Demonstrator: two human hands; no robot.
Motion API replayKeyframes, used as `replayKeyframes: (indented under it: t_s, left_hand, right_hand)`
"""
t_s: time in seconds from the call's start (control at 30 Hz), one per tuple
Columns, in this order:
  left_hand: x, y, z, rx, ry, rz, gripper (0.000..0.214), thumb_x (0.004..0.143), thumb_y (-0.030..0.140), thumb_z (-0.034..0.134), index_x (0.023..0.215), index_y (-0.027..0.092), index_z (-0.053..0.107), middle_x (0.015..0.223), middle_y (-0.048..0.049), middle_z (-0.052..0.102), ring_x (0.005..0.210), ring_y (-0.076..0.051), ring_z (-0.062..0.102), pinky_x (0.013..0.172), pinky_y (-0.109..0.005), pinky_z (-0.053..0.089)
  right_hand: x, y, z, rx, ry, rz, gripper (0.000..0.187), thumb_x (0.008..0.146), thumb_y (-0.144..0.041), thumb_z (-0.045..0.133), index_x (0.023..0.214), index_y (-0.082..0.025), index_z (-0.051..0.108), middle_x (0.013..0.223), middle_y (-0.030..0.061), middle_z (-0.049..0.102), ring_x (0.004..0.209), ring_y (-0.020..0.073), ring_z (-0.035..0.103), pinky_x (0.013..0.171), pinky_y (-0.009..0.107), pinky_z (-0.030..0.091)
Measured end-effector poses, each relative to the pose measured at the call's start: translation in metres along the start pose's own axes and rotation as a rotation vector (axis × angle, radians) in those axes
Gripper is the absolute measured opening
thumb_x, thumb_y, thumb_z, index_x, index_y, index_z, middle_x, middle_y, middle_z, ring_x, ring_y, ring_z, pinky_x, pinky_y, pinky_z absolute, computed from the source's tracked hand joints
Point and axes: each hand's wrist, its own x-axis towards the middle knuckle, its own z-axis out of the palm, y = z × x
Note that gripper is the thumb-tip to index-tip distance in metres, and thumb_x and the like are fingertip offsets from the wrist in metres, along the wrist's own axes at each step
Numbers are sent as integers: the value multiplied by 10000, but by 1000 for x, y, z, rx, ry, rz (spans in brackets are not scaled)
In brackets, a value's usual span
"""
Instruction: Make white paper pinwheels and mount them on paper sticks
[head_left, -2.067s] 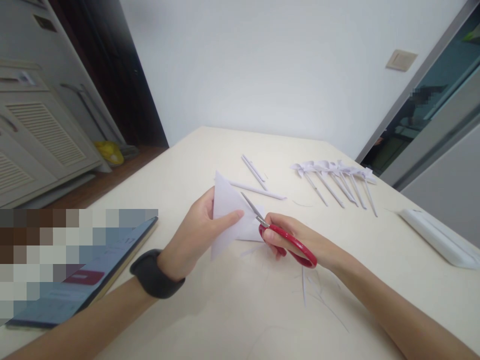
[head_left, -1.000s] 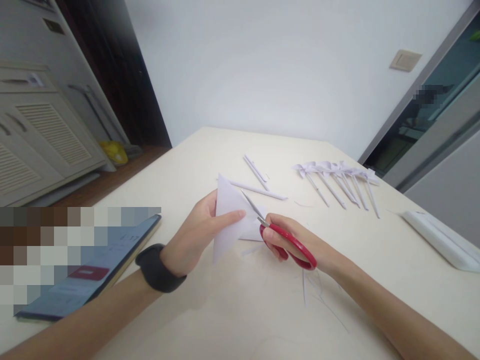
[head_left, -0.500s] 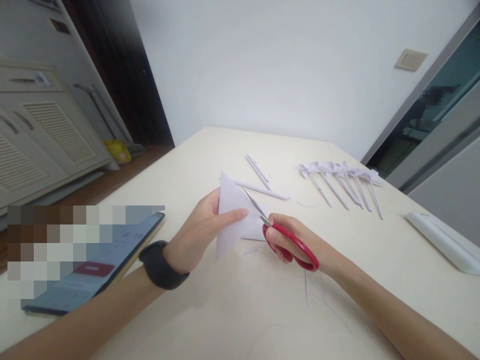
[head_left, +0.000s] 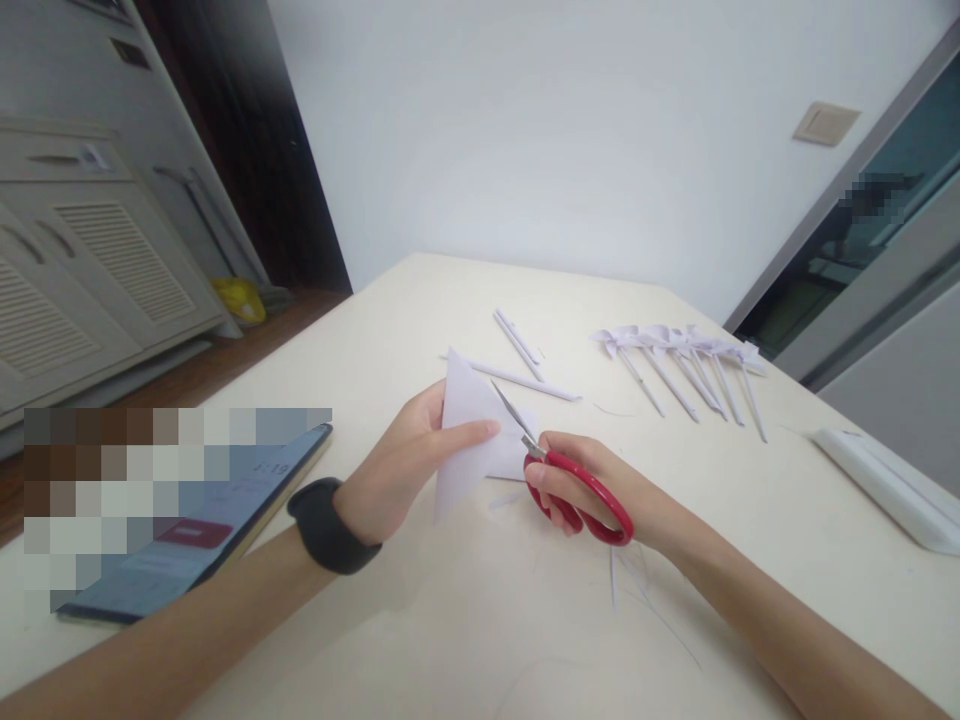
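My left hand (head_left: 409, 455), with a black band on the wrist, pinches a white triangular piece of paper (head_left: 466, 475), thumb lying across its front. Red-handled scissors (head_left: 600, 500) are gripped in my right hand (head_left: 581, 470), fingers through the loops. Their blades point up and left at the paper's right side; whether they touch the paper is unclear. Below the paper, another white sheet (head_left: 506, 468) lies partly hidden on the table. Thin paper scraps (head_left: 510, 498) are scattered near the scissors.
Rolled paper sticks (head_left: 517, 380) lie behind my hands. Several paper pinwheels on sticks (head_left: 675, 345) rest in a row at the back right. A tablet (head_left: 262, 500) sits at the left, a long white roll (head_left: 885, 485) at the right edge. A wall (head_left: 525, 130) stands behind the table.
My hands keep nearly the same pose, with the paper and scissors still held. The whole view has shifted slightly, and the scissors' handles have tilted a little.
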Motion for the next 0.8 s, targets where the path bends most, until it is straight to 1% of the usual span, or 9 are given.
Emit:
replayKeyframes:
  t_s: [0.07, 0.17, 0.27, 0.33, 0.47, 0.57, 0.7, 0.8]
  left_hand:
    - [0, -1, -1, -2, -5, -10, 339, 801, 182, 595, 1138, 186, 558, 1106, -76, 666, 922, -248, 643, 767, -336, 515]
    - [1, -3, -1, -15, 0, -10, 333, 826, 204, 570, 1159, 192, 554, 1110, -69, 665, 935, -240, 636, 779, -330, 506]
    - [3, -4, -1, -21, 16, 2, 340, 836, 266, 570, 1167, 186, 569, 1099, -64, 674, 942, -229, 631, 808, -320, 491]
    - [4, -5, -1, -7, 32, 3, 345, 827, 306, 583, 1143, 168, 595, 1080, -70, 684, 944, -229, 628, 819, -314, 482]
    - [5, -3, -1, 24, 48, -9, 361, 814, 341, 595, 1123, 155, 619, 1065, -79, 693, 933, -234, 629, 816, -318, 478]
    - [4, -2, -1, 47, 56, -24, 362, 805, 353, 602, 1115, 168, 626, 1053, -75, 698, 928, -242, 632, 792, -321, 486]
    - [2, -3, -2, 108, 69, -84, 336, 795, 335, 609, 1093, 181, 637, 1008, -76, 710, 853, -248, 652, 683, -313, 500]
    - [2, -4, -3, 132, 74, -109, 303, 795, 313, 608, 1067, 183, 642, 994, -73, 711, 835, -248, 656, 682, -322, 504]
  right_hand:
    - [0, 0, 1, -3, 3, 1, 225, 848, -385, 514, 749, -191, 455, 607, -19, 560, 517, 105, 536, 465, 202, 394]
    - [1, 0, 1, -4, 13, 2, 218, 841, -368, 526, 741, -194, 441, 598, -27, 539, 506, 102, 524, 446, 195, 378]
    - [3, 2, 0, -7, 62, 8, 242, 832, -367, 541, 719, -200, 407, 567, -47, 490, 458, 82, 468, 412, 181, 325]
    - [3, 3, -1, -14, 83, 7, 256, 835, -368, 539, 713, -204, 385, 544, -59, 457, 442, 73, 424, 417, 184, 298]
    - [2, 4, -3, -10, 45, 2, 268, 864, -396, 494, 724, -207, 369, 544, -56, 437, 455, 78, 377, 448, 207, 273]
    - [0, 1, -4, 49, -2, 0, 285, 875, -428, 471, 734, -206, 361, 593, -52, 415, 493, 80, 356, 482, 218, 279]
    - [0, -2, -3, 64, 3, 8, 304, 863, -464, 486, 760, -207, 361, 679, -44, 392, 569, 85, 348, 552, 232, 311]
    - [0, 0, -3, 55, -7, 20, 308, 866, -478, 476, 773, -208, 363, 685, -41, 405, 585, 90, 363, 575, 244, 319]
